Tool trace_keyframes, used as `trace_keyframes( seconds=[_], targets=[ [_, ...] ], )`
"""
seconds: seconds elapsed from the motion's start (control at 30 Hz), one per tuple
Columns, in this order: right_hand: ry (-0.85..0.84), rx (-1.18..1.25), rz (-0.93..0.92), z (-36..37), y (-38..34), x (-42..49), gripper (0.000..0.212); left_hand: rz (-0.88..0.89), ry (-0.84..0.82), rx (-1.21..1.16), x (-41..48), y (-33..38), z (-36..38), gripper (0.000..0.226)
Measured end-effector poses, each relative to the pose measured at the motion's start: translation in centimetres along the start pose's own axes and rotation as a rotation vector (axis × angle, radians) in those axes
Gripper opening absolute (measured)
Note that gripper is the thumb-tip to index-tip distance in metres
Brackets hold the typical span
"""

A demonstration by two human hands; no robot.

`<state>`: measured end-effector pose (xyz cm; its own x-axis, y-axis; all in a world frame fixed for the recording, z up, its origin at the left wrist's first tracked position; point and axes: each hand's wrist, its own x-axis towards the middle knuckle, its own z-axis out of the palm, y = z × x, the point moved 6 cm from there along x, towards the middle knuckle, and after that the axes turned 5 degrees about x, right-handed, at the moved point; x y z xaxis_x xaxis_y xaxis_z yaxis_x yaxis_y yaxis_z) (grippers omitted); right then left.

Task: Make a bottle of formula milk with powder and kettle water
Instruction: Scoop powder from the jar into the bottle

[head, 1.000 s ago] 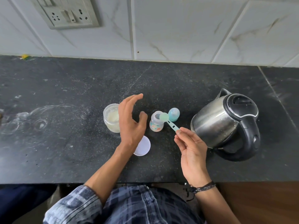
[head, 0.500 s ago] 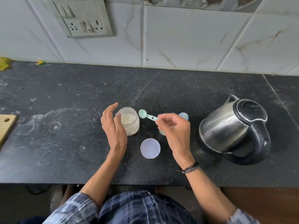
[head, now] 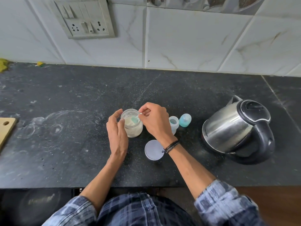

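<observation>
A clear jar of pale powder stands open on the black counter. My left hand curls around its left side, fingers touching the glass. My right hand pinches the handle of a small teal scoop, whose bowl dips into the jar's mouth. Just right of that hand stands the small open baby bottle, partly hidden by my wrist. Its teal nipple cap sits beside it. The steel kettle with a black handle rests at the right.
The jar's round white lid lies flat in front of the bottle. A wooden cutting board pokes in at the left edge. A switch and socket plate is on the tiled wall behind. Water marks smear the counter's left half.
My right hand carried the scoop leftward from over the bottle into the powder jar. My left hand closed in from hovering above the jar to holding its side.
</observation>
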<state>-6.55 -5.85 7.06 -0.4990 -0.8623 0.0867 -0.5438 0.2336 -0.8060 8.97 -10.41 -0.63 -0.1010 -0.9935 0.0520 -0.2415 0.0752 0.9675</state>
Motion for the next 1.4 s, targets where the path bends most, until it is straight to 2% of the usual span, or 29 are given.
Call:
trace_keyframes(
  seconds=[0.13, 0.37, 0.5, 0.6, 0.73, 0.93, 1.2, 1.3, 1.4],
  targets=[
    [-0.011, -0.008, -0.016, 0.9, -0.1, 0.2, 0.004, -0.008, -0.005, 0.006, 0.1, -0.2, 0.1, 0.042],
    [0.066, 0.108, 0.025, -0.2, 1.1, -0.6, 0.006, 0.024, 0.027, 0.059, 0.3, -0.1, -0.1, 0.041],
    [0.094, 0.154, 0.01, -1.4, 1.6, -1.6, 0.004, 0.152, 0.094, 0.174, 0.2, 1.1, -0.1, 0.035],
    [0.13, 0.184, -0.008, -2.4, 2.0, -2.8, 0.004, 0.316, 0.159, 0.245, -0.3, 2.6, 0.0, 0.029],
    [0.193, 0.196, -0.013, -4.3, 3.3, -4.4, 0.005, 0.527, 0.149, 0.305, -1.1, 4.6, 0.9, 0.029],
    [0.321, 0.2, 0.07, -8.8, 6.3, -7.2, 0.01, 0.67, 0.044, 0.324, -3.5, 6.5, 3.0, 0.028],
    [0.494, 0.145, 0.132, -15.6, 8.9, -12.0, 0.006, 0.704, -0.219, 0.223, -7.6, 7.1, 6.5, 0.03],
    [0.592, 0.093, 0.101, -18.0, 8.9, -13.7, 0.01, 0.719, -0.287, 0.206, -9.1, 7.5, 7.8, 0.03],
    [0.723, -0.026, 0.031, -20.7, 8.8, -15.3, 0.005, 0.696, -0.319, 0.216, -9.9, 7.8, 8.8, 0.033]
  ],
)
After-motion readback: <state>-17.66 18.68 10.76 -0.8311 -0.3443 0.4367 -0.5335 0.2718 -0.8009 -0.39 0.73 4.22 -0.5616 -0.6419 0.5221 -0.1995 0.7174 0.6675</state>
